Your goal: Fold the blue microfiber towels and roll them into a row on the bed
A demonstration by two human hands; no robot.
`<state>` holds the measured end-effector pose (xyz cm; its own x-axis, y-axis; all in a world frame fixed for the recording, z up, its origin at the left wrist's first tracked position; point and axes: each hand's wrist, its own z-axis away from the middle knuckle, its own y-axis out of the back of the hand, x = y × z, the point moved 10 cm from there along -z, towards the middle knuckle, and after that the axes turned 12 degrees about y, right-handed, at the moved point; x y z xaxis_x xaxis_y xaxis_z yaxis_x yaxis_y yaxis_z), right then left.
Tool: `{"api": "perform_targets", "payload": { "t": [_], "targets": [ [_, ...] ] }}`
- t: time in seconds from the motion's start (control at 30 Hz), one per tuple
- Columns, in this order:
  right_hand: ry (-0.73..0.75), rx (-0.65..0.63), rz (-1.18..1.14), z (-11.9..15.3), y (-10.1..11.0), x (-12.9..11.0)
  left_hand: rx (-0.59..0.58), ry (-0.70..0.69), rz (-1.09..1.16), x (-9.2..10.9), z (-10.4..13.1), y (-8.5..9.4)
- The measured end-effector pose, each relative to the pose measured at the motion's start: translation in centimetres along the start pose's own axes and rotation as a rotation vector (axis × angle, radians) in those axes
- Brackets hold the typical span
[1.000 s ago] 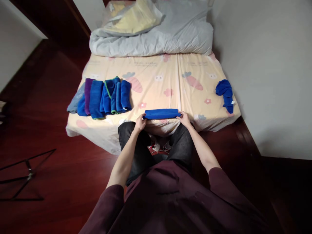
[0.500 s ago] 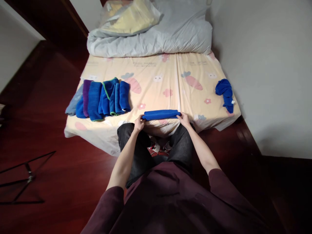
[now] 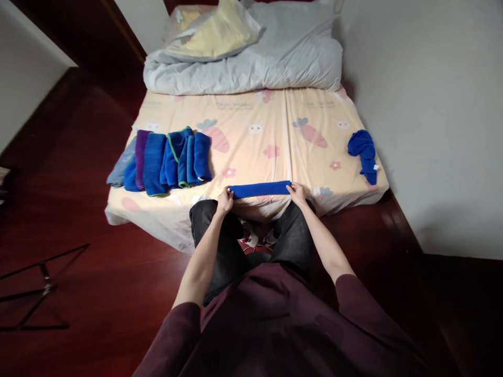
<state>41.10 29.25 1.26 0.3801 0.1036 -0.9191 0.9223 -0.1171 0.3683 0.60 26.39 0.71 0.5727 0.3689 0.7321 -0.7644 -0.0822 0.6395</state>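
A blue cloth (image 3: 260,189), folded into a long narrow strip, lies across the near edge of the bed. My left hand (image 3: 225,199) pinches its left end, and my right hand (image 3: 297,193) grips the right end. To the left, several folded cloths (image 3: 154,162) in blue, purple and grey-blue lie side by side in a row, some with green edging. A crumpled blue cloth (image 3: 363,154) with a small white tag rests near the bed's right edge.
The bed (image 3: 251,149) has a cream sheet with carrot and flower prints. A pale quilt (image 3: 291,57) and a yellow pillow (image 3: 220,31) lie at its far end. On the right is a wall (image 3: 432,131); black stand legs (image 3: 47,287) are on the floor at left.
The cloth between my hands now looks like a flatter, more even strip, where its layers were uneven before. Both hands have kept hold of its ends.
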Motion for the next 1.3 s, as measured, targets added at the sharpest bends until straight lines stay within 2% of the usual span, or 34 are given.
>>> {"api": "perform_targets", "payload": {
  "t": [0.2, 0.5, 0.63, 0.73, 0.83, 0.93, 1.03, 1.1, 1.13, 1.2, 1.27, 1.3],
  "targets": [
    [-0.019, 0.000, 0.029, 0.0, -0.2, 1.0, -0.015, 0.043, -0.059, -0.5, -0.4, -0.4],
    [-0.066, 0.043, 0.059, -0.5, -0.3, 2.5, 0.034, 0.072, 0.005, -1.2, -1.0, 0.0],
    [-0.097, 0.006, 0.133, -0.6, -0.7, 2.6, 0.031, 0.115, -0.039, -1.3, -1.1, -0.2],
    [-0.055, -0.044, 0.301, -0.8, -0.6, 1.3, 0.035, 0.113, -0.050, -0.9, -1.4, -0.3],
    [0.093, -0.094, 0.519, -1.0, -1.0, -1.8, 0.041, 0.079, -0.005, -0.2, -1.6, -0.1],
    [0.316, -0.205, 0.619, -0.9, -3.3, -5.7, 0.119, 0.065, 0.029, 0.4, -0.7, 0.9],
    [0.462, -0.365, 0.593, -0.1, -6.7, -7.8, 0.254, 0.145, 0.114, -0.3, 2.2, 1.8],
    [0.480, -0.427, 0.572, 0.4, -8.4, -7.9, 0.203, 0.263, 0.233, -1.4, 4.7, 0.0],
    [0.476, -0.433, 0.568, 0.6, -8.8, -7.7, 0.112, 0.326, 0.318, -1.8, 6.0, -1.8],
    [0.465, -0.415, 0.569, 0.9, -9.2, -7.2, -0.134, 0.467, 0.583, -2.0, 8.4, -6.6],
    [0.473, -0.400, 0.570, 1.0, -9.1, -6.8, -0.308, 0.546, 0.900, -0.7, 9.9, -10.5],
    [0.483, -0.403, 0.568, 1.1, -9.1, -6.6, -0.351, 0.561, 1.027, 0.1, 10.1, -11.8]
  ]
}}
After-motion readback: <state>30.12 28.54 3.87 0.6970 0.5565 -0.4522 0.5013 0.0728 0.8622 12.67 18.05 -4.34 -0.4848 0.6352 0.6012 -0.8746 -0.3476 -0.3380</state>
